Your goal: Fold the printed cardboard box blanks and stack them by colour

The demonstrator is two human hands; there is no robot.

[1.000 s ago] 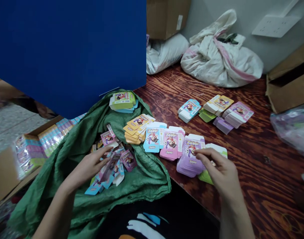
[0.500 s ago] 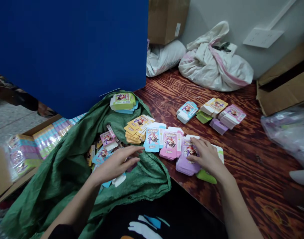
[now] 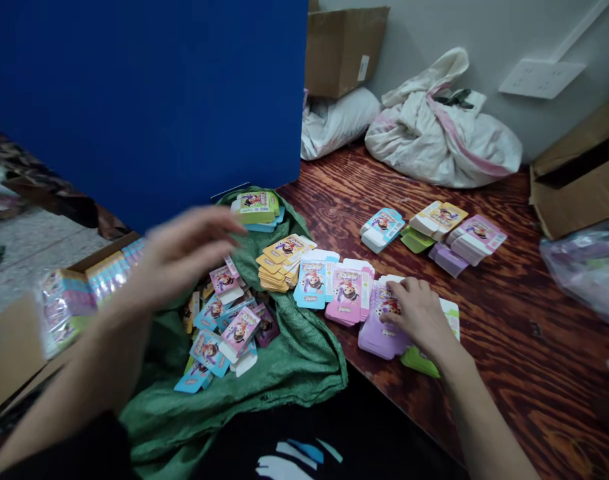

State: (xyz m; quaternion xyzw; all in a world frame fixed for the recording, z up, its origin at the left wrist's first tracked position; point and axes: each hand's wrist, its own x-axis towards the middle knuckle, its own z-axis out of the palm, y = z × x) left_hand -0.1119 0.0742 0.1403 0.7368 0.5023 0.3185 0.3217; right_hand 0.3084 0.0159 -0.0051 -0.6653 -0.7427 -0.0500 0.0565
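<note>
In the head view, the flat blue cartons (image 3: 312, 285), pink cartons (image 3: 345, 299) and purple cartons (image 3: 379, 333), lying in a row on the dark-grained counter (image 3: 489, 373), bear stylised title lettering over a cartoon figure, too small to read, as is the print on the white label (image 3: 363, 68) of the brown box (image 3: 342, 47). The right hand (image 3: 420, 313) lies palm down on the purple cartons, thumb set apart from bent fingers, though whether it pinches one cannot be told. The left hand (image 3: 182, 257), blurred, hovers with loosely spread fingers above the green sack (image 3: 304, 360) and its loose carton heap (image 3: 212, 350).
</note>
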